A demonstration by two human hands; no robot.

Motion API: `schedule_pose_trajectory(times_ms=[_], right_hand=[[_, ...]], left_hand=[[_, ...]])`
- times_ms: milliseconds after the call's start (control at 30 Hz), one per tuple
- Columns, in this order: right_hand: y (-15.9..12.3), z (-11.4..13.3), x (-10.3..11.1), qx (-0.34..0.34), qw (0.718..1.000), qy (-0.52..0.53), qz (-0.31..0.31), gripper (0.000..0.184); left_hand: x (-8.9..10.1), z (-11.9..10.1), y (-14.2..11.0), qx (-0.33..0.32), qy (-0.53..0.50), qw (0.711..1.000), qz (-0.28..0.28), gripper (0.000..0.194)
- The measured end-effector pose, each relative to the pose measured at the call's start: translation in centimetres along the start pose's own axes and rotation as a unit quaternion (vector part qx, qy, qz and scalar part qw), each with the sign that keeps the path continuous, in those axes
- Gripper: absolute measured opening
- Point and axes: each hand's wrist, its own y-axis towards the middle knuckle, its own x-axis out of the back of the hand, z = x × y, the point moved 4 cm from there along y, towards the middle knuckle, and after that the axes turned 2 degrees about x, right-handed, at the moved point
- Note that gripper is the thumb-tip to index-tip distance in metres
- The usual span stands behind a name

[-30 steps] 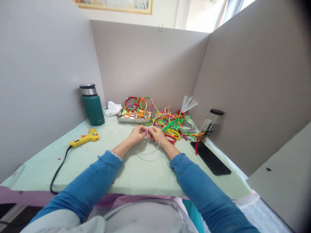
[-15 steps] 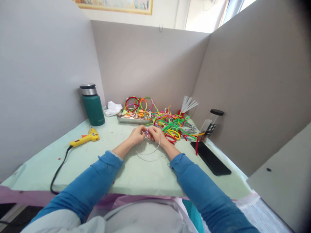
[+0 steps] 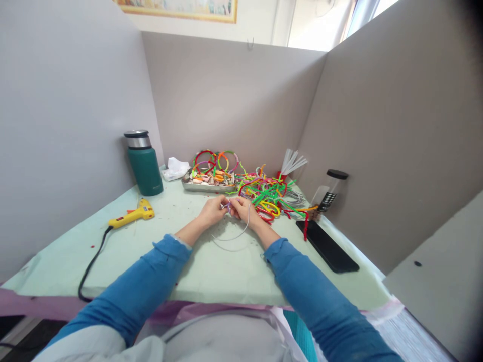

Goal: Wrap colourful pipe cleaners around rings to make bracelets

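Over the middle of the table, my left hand (image 3: 212, 210) and my right hand (image 3: 242, 208) meet with their fingers pinched together. A short length of purple pipe cleaner (image 3: 228, 206) shows between the fingertips, around a thin grey wire (image 3: 242, 233). The wire's free part curves down past my right wrist and towards the left, above the tabletop. My left fingers grip the wire, while the right ones pinch the purple piece. Fingers hide much of the join. Just beyond my right hand lies a tangled heap of coloured pipe cleaners (image 3: 268, 191).
A metal tray (image 3: 207, 188) of small pieces stands at the back, with coloured pipe-cleaner rings (image 3: 205, 160) on it. Left are a green bottle (image 3: 145, 171) and a yellow glue gun (image 3: 132, 216). Right are a black phone (image 3: 328, 246), a clear bottle (image 3: 327, 195) and white sticks (image 3: 291, 163).
Both hands stay in nearly the same place, with only slight finger movement around the purple pipe cleaner. The rest of the table looks unchanged.
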Motion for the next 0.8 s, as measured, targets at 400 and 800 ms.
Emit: schedule_pose_trajectory(times_ms=[400,800], right_hand=[[0.05,-0.26,0.3,0.012,1.0,-0.012,-0.009,0.041],[0.04,-0.1,0.34,0.017,1.0,-0.011,-0.011,0.042]], left_hand=[[0.08,-0.23,-0.1,-0.028,0.033,0.999,-0.001,0.014],[0.28,-0.52,-0.26,-0.04,0.021,0.999,-0.003,0.013]])
